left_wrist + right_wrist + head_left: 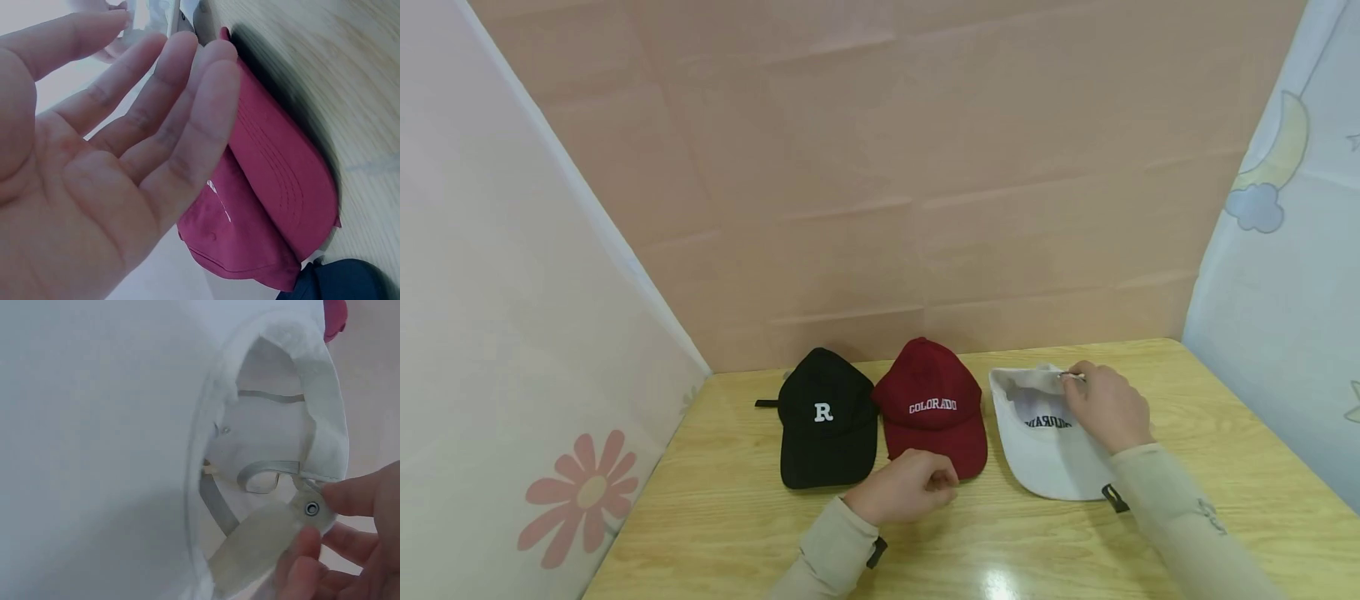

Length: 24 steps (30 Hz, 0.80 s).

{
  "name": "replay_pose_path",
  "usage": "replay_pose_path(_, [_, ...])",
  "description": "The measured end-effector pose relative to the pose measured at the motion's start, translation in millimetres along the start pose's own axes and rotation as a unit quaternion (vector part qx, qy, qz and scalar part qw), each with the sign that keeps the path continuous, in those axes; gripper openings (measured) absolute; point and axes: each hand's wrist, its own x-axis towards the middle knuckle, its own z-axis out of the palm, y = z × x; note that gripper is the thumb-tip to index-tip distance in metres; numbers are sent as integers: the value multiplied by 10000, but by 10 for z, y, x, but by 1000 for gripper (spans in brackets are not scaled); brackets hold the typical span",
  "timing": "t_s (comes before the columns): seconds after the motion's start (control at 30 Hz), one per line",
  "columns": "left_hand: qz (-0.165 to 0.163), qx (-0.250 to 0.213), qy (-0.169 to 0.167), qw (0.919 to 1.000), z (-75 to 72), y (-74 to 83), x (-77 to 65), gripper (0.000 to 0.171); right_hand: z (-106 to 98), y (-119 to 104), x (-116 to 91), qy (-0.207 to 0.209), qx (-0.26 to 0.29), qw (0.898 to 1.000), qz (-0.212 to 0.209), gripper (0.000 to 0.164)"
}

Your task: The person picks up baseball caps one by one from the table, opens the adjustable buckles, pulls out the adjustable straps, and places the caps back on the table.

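Note:
My right hand (1108,407) grips the back edge of a white baseball cap (1051,462), whose inside faces up and whose brim points toward me. In the right wrist view, thumb and fingers pinch the cap near a round metal snap (312,509), beside the opening at the back. Dark lettering shows reversed on the cap's inside. My left hand (910,487) holds nothing, its fingers loosely bent in front of a dark red baseball cap (929,375) lettered COLORADO. Part of that cap's brim is hidden behind the hand.
To the left of the red cap rests a black baseball cap (820,379) with a white R, its strap (766,403) sticking out leftward. All three caps stand in a row on a wooden table (715,517). Behind is a tan cloth backdrop (917,167), with patterned cloths at both sides.

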Motion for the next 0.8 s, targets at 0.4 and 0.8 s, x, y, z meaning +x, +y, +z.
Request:
replay_pose_path(0.4, [-205, -83, 1402, 9899, -40, 138, 11, 16, -303, -337, -158, -153, 75, 9975, -685, 34])
replay_pose_path(0.8, [34, -3, 2888, 9574, -224, 450, 23, 31, -291, -880, -411, 377, 571, 9798, -1878, 13])
